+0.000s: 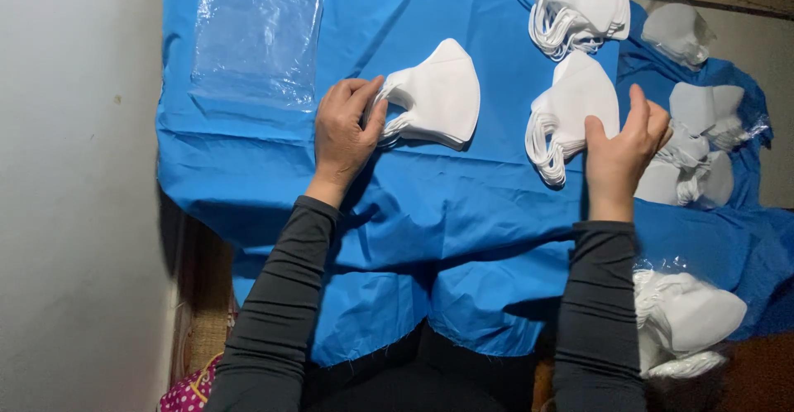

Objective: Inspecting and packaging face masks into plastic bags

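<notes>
A blue cloth [430, 205] covers the work surface. My left hand [346, 129] grips the ear-loop end of a small stack of white folded face masks [438, 93] lying in the middle of the cloth. My right hand [624, 151] rests against the right edge of a second stack of white masks [571, 110], thumb on top and fingers raised. A third, larger stack of masks [575, 2] lies at the top of the cloth, beyond both hands.
A pile of clear plastic bags [256, 35] lies at the cloth's upper left. Bagged white masks [699, 139] are heaped at the right edge, and another bagged bundle [686, 317] sits by my right elbow. A pale wall [78, 189] runs along the left.
</notes>
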